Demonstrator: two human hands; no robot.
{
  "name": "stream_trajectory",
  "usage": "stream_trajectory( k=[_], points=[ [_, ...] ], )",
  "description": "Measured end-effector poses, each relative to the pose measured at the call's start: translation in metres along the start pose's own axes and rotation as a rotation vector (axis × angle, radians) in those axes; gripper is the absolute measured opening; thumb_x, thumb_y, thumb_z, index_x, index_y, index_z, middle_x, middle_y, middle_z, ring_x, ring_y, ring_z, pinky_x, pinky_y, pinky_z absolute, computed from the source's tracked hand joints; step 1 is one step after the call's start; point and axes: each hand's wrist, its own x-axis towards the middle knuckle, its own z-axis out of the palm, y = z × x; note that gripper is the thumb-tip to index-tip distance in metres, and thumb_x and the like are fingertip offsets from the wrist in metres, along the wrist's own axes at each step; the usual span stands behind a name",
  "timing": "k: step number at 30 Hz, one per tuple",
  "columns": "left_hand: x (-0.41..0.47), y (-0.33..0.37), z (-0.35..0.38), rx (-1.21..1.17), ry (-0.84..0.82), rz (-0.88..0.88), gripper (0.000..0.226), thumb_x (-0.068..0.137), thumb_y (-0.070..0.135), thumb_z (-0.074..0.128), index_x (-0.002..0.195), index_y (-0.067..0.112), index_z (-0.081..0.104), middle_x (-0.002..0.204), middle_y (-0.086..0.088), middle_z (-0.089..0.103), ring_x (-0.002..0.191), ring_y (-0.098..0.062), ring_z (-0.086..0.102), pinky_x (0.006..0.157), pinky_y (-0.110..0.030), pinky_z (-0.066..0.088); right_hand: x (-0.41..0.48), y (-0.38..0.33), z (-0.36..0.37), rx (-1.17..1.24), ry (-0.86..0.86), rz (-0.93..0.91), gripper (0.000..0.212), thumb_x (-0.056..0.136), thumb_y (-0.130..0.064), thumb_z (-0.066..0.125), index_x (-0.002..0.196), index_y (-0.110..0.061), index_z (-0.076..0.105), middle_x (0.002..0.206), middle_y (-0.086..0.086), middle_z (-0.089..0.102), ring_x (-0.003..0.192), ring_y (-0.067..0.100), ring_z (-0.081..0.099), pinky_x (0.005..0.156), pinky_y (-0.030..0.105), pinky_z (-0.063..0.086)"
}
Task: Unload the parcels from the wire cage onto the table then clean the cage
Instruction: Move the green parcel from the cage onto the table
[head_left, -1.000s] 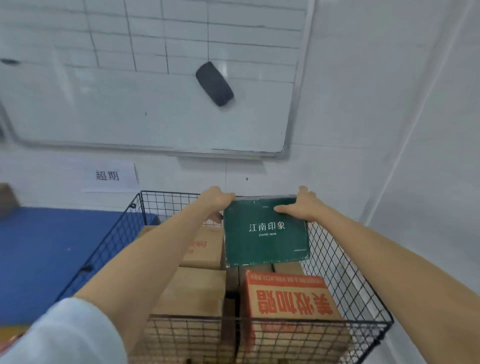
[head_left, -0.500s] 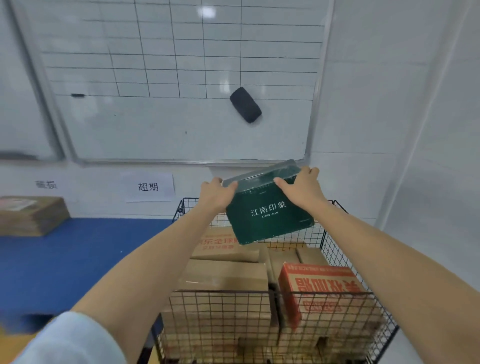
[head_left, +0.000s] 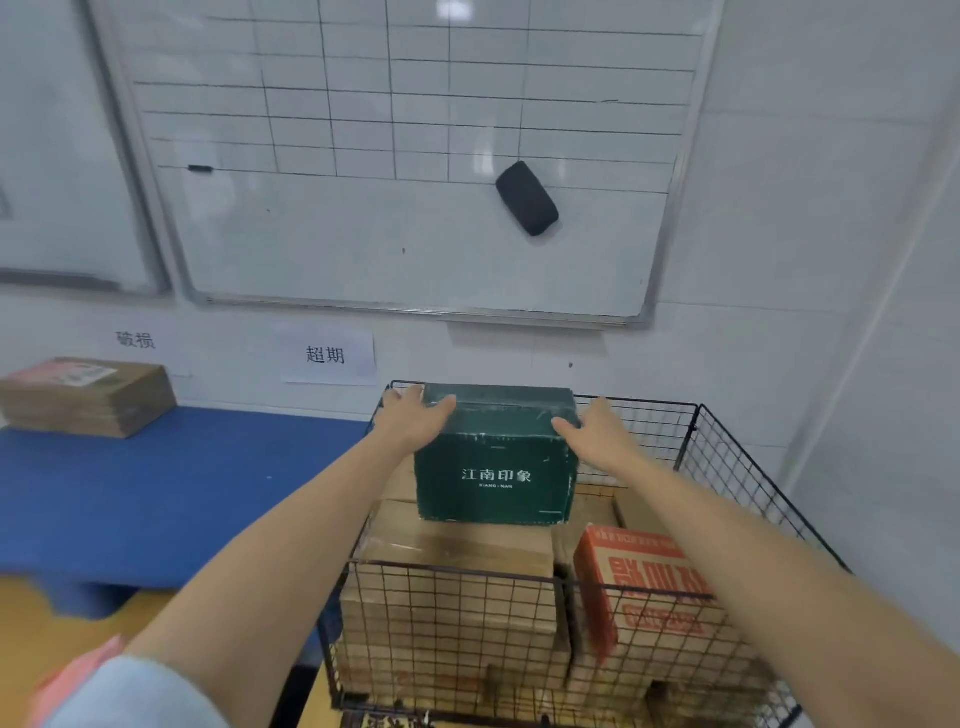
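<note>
A dark green box (head_left: 496, 467) with white Chinese lettering is held upright above the parcels in the black wire cage (head_left: 727, 452). My left hand (head_left: 415, 418) grips its upper left corner and my right hand (head_left: 597, 434) grips its upper right corner. Below it in the cage lie several brown cardboard parcels (head_left: 457, 587) and a red-and-brown carton (head_left: 654, 587) at the right. The blue table (head_left: 156, 483) stands to the left of the cage.
One brown parcel (head_left: 88, 397) with a label sits at the table's far left. A whiteboard (head_left: 405, 156) with a black eraser (head_left: 526, 197) hangs on the wall behind. Paper signs are taped below it. White walls close the right side.
Both hands have kept hold of the green box, raised it out of the cage and turned it upright. The camera view has shifted left, bringing the table into sight.
</note>
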Motion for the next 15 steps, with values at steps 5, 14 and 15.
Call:
stream_trajectory(
  k=[5,14,15],
  points=[
    [-0.010,0.013,-0.004,0.080,-0.089,-0.054,0.079,0.091,0.068,0.021,0.152,0.019,0.015,0.158,-0.011,0.014,0.140,-0.036,0.027,0.110,-0.047,0.034,-0.002,-0.006,-0.030,-0.044,-0.267,0.030,0.067,0.091,-0.023,0.065,0.141,-0.010,0.024,0.094,0.009,0.061,0.071,0.016,0.059,0.060,0.026,0.051],
    [-0.004,0.035,-0.033,-0.250,0.011,-0.068,0.071,0.092,0.063,0.033,0.137,0.009,0.040,0.129,-0.015,0.052,0.114,-0.033,0.053,0.095,-0.052,0.048,-0.008,-0.007,-0.047,-0.067,-0.107,-0.154,0.081,0.086,-0.023,0.071,0.147,-0.013,0.019,0.122,0.014,0.059,0.092,0.022,0.062,0.064,0.023,0.042],
    [-0.003,0.035,-0.034,-0.275,0.019,-0.062,0.069,0.091,0.062,0.034,0.135,0.010,0.041,0.125,-0.015,0.054,0.110,-0.033,0.055,0.090,-0.053,0.050,-0.008,-0.007,-0.050,-0.038,-0.085,-0.163,0.086,0.084,-0.022,0.073,0.148,-0.015,0.016,0.123,0.015,0.060,0.092,0.023,0.061,0.063,0.022,0.042]
  ],
)
